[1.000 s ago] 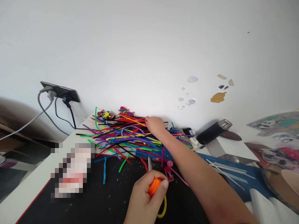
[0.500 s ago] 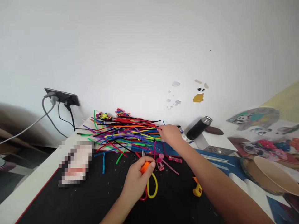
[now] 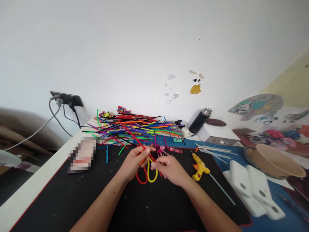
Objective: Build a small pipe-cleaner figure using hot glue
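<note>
Over the front of the black mat, my left hand (image 3: 132, 161) is closed around scissors (image 3: 142, 182) with a red and a yellow loop handle hanging below the fingers. Their blades are hidden, and a bit of orange shows in the palm. A long red pipe cleaner (image 3: 132, 133) slants down from the upper left past my left thumb and fingers. My right hand (image 3: 172, 168) pinches its lower part, close beside the left hand. Behind both hands spreads a pile of coloured pipe cleaners (image 3: 135, 130).
A yellow glue gun (image 3: 200, 166) with a glue stick lies right of my right hand. Farther right are loose glue sticks (image 3: 217, 150), white devices (image 3: 249, 183) and a beige bowl (image 3: 280, 159). A black flask (image 3: 200, 120) leans near a white box (image 3: 218, 135). Pink pieces (image 3: 161, 150) lie behind the hands.
My right hand has come back from the pile toward my left hand, bringing a red pipe cleaner. The view has shifted, showing the glue gun fully.
</note>
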`<state>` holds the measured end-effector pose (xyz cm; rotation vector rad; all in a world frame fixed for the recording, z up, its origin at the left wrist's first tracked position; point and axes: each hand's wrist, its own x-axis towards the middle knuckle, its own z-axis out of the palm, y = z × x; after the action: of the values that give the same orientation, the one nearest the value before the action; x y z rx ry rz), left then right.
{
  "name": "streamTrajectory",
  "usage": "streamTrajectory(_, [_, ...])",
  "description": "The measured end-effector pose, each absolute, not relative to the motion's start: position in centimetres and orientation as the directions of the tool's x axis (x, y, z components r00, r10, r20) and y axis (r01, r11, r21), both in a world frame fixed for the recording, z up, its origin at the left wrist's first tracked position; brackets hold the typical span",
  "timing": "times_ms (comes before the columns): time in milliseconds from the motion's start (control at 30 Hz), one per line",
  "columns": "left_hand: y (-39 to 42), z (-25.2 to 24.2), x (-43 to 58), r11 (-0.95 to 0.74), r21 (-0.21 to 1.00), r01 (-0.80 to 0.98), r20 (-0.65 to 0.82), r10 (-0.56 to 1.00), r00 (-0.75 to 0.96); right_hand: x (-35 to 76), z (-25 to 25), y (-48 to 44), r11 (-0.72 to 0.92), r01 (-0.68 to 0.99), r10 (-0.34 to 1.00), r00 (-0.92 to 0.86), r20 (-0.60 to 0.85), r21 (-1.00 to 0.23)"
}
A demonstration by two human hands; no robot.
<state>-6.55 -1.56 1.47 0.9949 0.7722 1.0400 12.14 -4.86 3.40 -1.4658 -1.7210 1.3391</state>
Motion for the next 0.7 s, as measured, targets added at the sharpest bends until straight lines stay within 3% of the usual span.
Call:
streamTrajectory(233, [-0.8,2.0,-7.5,0.121,0.904,-0.411,-0.067,0.987,0.143,12.9,2.4,-5.8,-0.015,0.303,0.922,-0.364,-0.130,-0.953])
streamTrajectory(433, [0.1,2.1,-8.3,0.028,0.834,-0.550,-0.051,0.998,-0.027,12.9,2.4,-4.7,-0.010,0.094,0.980,-0.198,-0.029,-0.996])
streamTrajectory(600, [0.1,2.1,-8.1,0.063,0.798,-0.600,-0.056,0.998,0.029,12.3,1.4,-3.4,0.015,-0.197,1.000,0.015,0.013,-0.980])
streamTrajectory(700, [-0.2,1.9,-7.6,0.107,0.795,-0.597,-0.071,0.994,0.083,12.1,0.4,-3.5,0.002,-0.277,1.000,-0.014,0.006,-0.961])
